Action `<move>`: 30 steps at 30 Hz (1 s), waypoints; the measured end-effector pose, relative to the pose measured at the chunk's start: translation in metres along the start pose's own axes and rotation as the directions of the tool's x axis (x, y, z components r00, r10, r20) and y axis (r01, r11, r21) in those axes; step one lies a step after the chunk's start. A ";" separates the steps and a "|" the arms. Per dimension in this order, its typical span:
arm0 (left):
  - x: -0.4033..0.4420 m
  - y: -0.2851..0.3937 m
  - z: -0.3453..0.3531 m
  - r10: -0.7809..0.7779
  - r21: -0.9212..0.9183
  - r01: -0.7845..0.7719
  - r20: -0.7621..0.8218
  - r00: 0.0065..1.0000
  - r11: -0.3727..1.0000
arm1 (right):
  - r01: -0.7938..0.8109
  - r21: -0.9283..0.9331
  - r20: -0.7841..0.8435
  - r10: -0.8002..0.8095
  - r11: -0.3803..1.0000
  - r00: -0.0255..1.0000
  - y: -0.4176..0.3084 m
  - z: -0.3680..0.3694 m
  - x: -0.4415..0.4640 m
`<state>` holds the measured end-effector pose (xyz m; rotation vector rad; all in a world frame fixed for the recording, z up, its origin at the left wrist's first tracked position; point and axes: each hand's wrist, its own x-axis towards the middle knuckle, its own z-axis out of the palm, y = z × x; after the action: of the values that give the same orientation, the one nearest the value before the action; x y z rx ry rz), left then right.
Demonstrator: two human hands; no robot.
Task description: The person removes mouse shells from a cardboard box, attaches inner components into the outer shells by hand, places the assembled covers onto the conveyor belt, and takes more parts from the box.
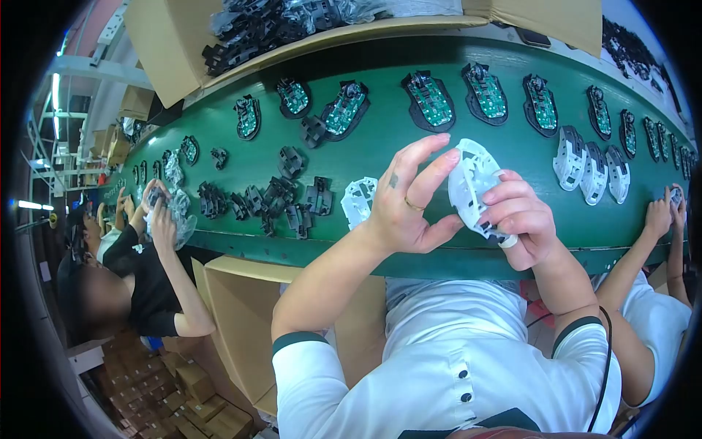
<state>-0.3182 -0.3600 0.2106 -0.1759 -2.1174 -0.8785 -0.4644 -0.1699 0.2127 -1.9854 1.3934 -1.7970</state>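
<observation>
Right hand [523, 219]: fingers curled round shell [468, 179], likely steadying it. Left hand [409, 194]: fingers wide at edge, grip cannot tell. Boards [430, 99] twelve o'clock, likely for reach.

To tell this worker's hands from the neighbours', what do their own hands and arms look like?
The left hand wears a gold-coloured ring and has a small dark marking on its back. The right hand has a pale band at the thumb, perhaps tape. Short white sleeves end in dark green cuffs; a black cable runs by the right one.
</observation>
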 end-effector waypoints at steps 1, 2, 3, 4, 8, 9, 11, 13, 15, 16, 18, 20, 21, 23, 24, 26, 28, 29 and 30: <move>0.001 0.000 0.000 0.007 -0.009 -0.008 -0.015 1.000 1.000 | -0.001 0.007 -0.009 0.001 1.000 1.000 -0.001 0.001 0.001; 0.001 0.000 -0.001 0.000 -0.011 0.000 -0.013 1.000 1.000 | 0.004 -0.001 -0.005 -0.004 1.000 1.000 0.000 0.002 0.001; 0.002 0.001 -0.003 -0.004 -0.013 0.004 -0.010 1.000 1.000 | 0.012 -0.009 -0.002 -0.012 1.000 1.000 0.000 0.003 0.003; 0.003 0.001 -0.004 -0.008 -0.016 0.008 -0.007 1.000 1.000 | 0.019 -0.020 0.000 -0.019 1.000 1.000 0.001 0.004 0.005; 0.005 -0.004 -0.011 -0.031 0.018 0.029 0.153 0.988 0.999 | -0.051 0.114 -0.043 0.056 0.992 0.998 0.012 0.013 0.001; 0.003 -0.006 -0.010 -0.053 -0.007 0.056 0.196 0.979 0.998 | -0.069 0.073 -0.043 0.072 0.995 0.996 0.012 0.012 0.000; -0.003 -0.007 -0.007 -0.102 -0.042 0.119 0.283 0.954 0.992 | -0.103 0.006 -0.044 0.104 0.995 0.994 0.011 0.015 0.000; -0.005 -0.005 -0.005 -0.144 -0.037 0.160 0.267 0.953 0.986 | -0.091 -0.039 -0.060 0.088 0.995 0.994 0.013 0.016 0.000; -0.006 -0.009 -0.007 -0.146 -0.002 0.153 0.289 0.946 0.988 | -0.086 -0.059 -0.069 0.081 0.995 0.994 0.015 0.017 0.003; -0.004 -0.009 -0.008 -0.171 0.036 0.168 0.299 0.939 0.985 | -0.116 -0.084 -0.065 0.111 0.990 0.992 0.015 0.017 0.003; -0.001 -0.006 -0.009 -0.225 0.114 0.198 0.314 0.923 0.974 | -0.176 -0.134 -0.058 0.170 0.975 0.984 0.012 0.017 0.000; 0.006 0.002 -0.014 -0.353 0.256 0.264 0.423 0.835 0.930 | -0.408 -0.038 -0.301 0.379 0.912 0.875 0.018 0.017 0.003; 0.004 0.007 -0.018 -0.431 0.339 0.294 0.469 0.771 0.894 | -0.510 0.047 -0.403 0.484 0.859 0.777 0.022 0.020 0.004; -0.007 0.000 -0.016 -0.324 0.318 0.201 0.403 0.856 0.927 | -0.714 0.269 -0.303 0.761 0.646 0.574 0.038 -0.014 0.001; -0.007 -0.001 -0.018 -0.305 0.312 0.184 0.404 0.862 0.932 | -0.780 0.136 -0.254 0.782 0.611 0.569 0.049 -0.039 -0.011; -0.005 -0.002 -0.022 -0.281 0.318 0.153 0.412 0.867 0.936 | -0.832 -0.232 -0.276 0.785 0.505 0.554 0.060 -0.067 -0.017; -0.005 -0.003 -0.026 -0.299 0.335 0.159 0.425 0.854 0.929 | -0.678 -0.596 -0.363 0.609 0.430 0.705 0.060 -0.068 -0.019; -0.005 -0.005 -0.029 -0.316 0.340 0.171 0.434 0.844 0.925 | -0.542 -0.727 -0.362 0.436 0.421 0.824 0.061 -0.060 -0.019; -0.006 -0.007 -0.030 -0.323 0.354 0.175 0.418 0.849 0.919 | -0.533 -0.675 -0.348 0.417 0.509 0.840 0.053 -0.049 -0.008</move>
<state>-0.2979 -0.3831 0.2150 0.0644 -2.7551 -0.6861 -0.5322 -0.1715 0.1873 -1.4163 2.7567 -1.1777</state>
